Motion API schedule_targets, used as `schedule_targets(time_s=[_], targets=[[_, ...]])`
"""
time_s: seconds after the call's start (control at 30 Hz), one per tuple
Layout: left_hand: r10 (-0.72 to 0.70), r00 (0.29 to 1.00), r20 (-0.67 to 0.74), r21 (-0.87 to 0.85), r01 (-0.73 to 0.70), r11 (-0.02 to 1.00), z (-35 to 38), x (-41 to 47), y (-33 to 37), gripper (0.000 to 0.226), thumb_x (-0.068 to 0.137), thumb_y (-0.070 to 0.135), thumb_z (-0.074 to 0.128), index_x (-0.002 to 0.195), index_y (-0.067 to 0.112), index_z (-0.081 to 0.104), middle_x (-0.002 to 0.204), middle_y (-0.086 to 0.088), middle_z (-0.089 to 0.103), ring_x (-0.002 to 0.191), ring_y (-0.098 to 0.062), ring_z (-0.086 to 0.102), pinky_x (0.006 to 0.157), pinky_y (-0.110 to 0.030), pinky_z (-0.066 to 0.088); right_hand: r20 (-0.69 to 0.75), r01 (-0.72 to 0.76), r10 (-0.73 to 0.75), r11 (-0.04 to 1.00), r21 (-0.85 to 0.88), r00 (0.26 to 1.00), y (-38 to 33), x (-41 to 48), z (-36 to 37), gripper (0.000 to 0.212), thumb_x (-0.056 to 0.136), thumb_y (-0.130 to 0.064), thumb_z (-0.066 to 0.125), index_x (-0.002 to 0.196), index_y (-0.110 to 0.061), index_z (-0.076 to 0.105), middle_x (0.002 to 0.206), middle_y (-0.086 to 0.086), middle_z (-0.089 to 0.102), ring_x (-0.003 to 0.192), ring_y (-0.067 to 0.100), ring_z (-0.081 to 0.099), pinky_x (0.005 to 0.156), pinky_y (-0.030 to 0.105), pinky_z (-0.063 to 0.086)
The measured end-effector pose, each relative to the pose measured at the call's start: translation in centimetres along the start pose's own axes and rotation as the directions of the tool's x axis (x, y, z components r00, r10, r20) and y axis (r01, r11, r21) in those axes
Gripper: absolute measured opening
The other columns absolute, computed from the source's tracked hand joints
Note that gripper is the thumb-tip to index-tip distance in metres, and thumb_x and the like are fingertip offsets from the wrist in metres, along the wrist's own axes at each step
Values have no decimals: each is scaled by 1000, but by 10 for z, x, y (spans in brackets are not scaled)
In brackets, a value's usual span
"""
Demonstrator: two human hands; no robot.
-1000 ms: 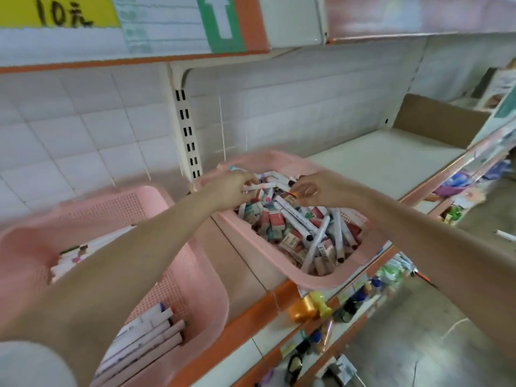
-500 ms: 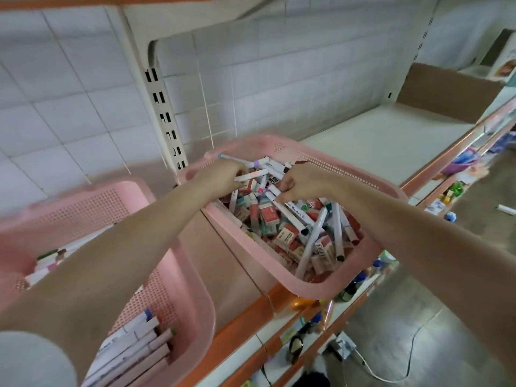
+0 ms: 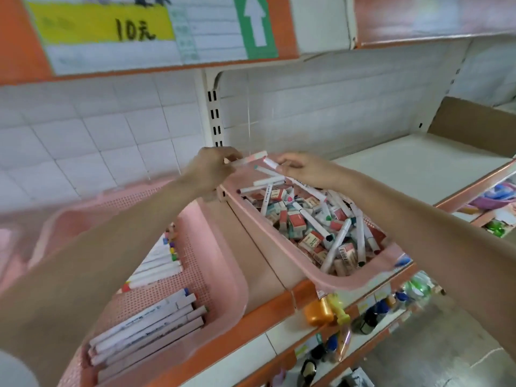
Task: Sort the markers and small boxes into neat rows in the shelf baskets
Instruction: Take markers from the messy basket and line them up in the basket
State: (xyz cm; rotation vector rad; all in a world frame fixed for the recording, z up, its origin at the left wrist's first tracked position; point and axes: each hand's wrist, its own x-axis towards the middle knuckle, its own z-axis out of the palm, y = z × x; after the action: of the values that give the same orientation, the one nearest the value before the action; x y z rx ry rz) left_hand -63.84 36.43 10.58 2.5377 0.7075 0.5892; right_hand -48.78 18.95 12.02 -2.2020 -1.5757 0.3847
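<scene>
Our left hand (image 3: pixel 212 167) pinched a pink-capped marker (image 3: pixel 250 160). Our right hand (image 3: pixel 305 170) gripped a second marker (image 3: pixel 270 163), probably; it was blurred. A loose pinch could have dropped either into the jumbled basket (image 3: pixel 343 282) just below, among the small boxes (image 3: pixel 296 220).

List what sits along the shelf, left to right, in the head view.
Left pink basket with rowed markers → right pink basket of jumbled markers and small boxes → white shelf board → cardboard box.

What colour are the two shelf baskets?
Pink, both the left basket and the right basket; the head view shows it best.
</scene>
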Motion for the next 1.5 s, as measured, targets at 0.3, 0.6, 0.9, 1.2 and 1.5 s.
schedule_targets(time_s=[0.3, 0.6, 0.9, 1.2, 1.5], targets=[[-263, 961, -87, 33, 267, 963, -74, -111, -79, 28, 88, 12, 56, 106, 31, 65, 98, 11, 62, 78, -20, 65, 62, -28, 55, 113, 135, -167, 960, 247, 979, -115, 16, 69, 25, 100, -19, 46, 114, -10, 64, 80, -2, 57, 55, -1, 50, 50, 9, 41], [-293, 947, -132, 182, 314, 932, -112, -214, -130, 29, 88, 9, 56, 108, 27, 65, 102, 6, 67, 92, -14, 60, 72, -20, 45, 469, 223, -325, 940, 260, 821, -190, 29, 140, 31, 93, -13, 57, 124, -9, 60, 115, -7, 63, 99, 1, 60, 90, 12, 45], [-210, 973, -93, 176, 224, 959, -106, -226, -128, 27, 93, 10, 56, 118, 14, 62, 104, 5, 62, 104, -7, 53, 83, 2, 18, 582, 312, -324, 942, 124, 746, -190, 14, 173, 24, 86, -27, 68, 109, -21, 70, 90, -29, 64, 87, -15, 58, 85, 9, 42], [-160, 986, -57, 112, 165, 980, -102, -223, -130, 29, 88, 5, 60, 115, 12, 64, 101, 8, 60, 96, -4, 50, 82, -5, 30, 565, 335, -331, 937, 101, 755, -188, 0, 177, 15, 82, -27, 72, 98, -25, 72, 85, -23, 67, 81, -8, 61, 80, 12, 47], [-175, 980, -91, 42, 179, 983, -98, -215, -128, 28, 86, 2, 63, 112, 11, 66, 102, 8, 60, 91, -4, 51, 69, 8, 31, -141, 207, -183, 961, 184, 973, -179, 16, 153, 7, 92, -27, 58, 96, -23, 62, 86, -17, 58, 83, 4, 57, 73, 20, 47]])
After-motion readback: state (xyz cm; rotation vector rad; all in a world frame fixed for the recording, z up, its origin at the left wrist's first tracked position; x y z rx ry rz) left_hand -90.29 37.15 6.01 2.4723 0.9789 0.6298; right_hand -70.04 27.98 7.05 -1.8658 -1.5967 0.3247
